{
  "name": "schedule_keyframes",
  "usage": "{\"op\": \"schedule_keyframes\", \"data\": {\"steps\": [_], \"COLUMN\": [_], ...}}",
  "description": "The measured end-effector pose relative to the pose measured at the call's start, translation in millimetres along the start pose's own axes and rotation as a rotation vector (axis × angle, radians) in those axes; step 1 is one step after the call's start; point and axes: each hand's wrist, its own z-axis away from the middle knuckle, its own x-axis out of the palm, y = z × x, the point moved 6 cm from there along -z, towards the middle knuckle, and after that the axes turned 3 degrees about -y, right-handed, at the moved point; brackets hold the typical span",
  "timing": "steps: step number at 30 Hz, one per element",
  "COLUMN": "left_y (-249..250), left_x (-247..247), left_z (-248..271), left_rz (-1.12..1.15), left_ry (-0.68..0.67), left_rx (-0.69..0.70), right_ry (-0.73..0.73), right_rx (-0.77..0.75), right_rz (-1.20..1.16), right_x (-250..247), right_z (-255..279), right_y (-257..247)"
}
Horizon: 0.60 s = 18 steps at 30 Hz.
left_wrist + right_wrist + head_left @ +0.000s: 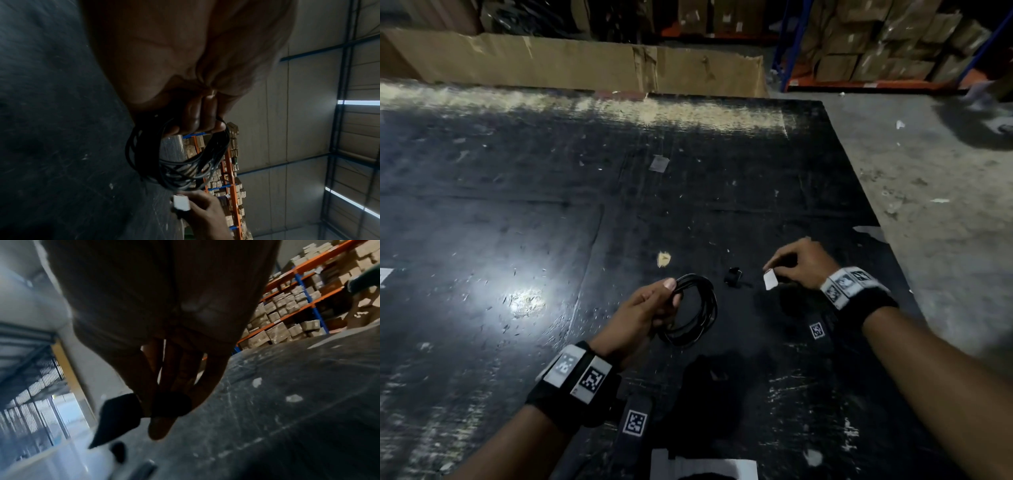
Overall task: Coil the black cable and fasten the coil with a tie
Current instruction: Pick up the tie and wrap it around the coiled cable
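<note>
Our left hand (643, 310) grips the coiled black cable (697, 313); our right hand (803, 263) pinches a small white-tabbed tie (770, 280) above the desk (517, 205).

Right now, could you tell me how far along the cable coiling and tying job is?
Coiling looks done: the left hand grips the black cable, gathered in loops. In hand: the right hand pinches a small tie with a white tag, apart from the coil. Left: wrapping the tie around the loops and fastening it; no tie is on them yet.

gap between hands | obstacle: small black clip (732, 276) on table (551, 205)
</note>
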Motion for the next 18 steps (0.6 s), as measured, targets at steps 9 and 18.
{"op": "schedule_keyframes", "data": {"steps": [9, 18], "left_y": [25.6, 49.7], "left_x": [10.0, 20.4], "left_z": [-7.1, -0.7], "left_rz": [-0.257, -0.626], "left_ry": [-0.002, 0.182], "left_rx": [0.179, 0.438], "right_ry": [0.03, 0.354], "right_rx": [-0.202, 0.091], "right_rz": [-0.484, -0.903], "right_x": [7.9, 52.8], "right_z": [85.7, 96.3], "right_y": [-72.9, -105.1]}}
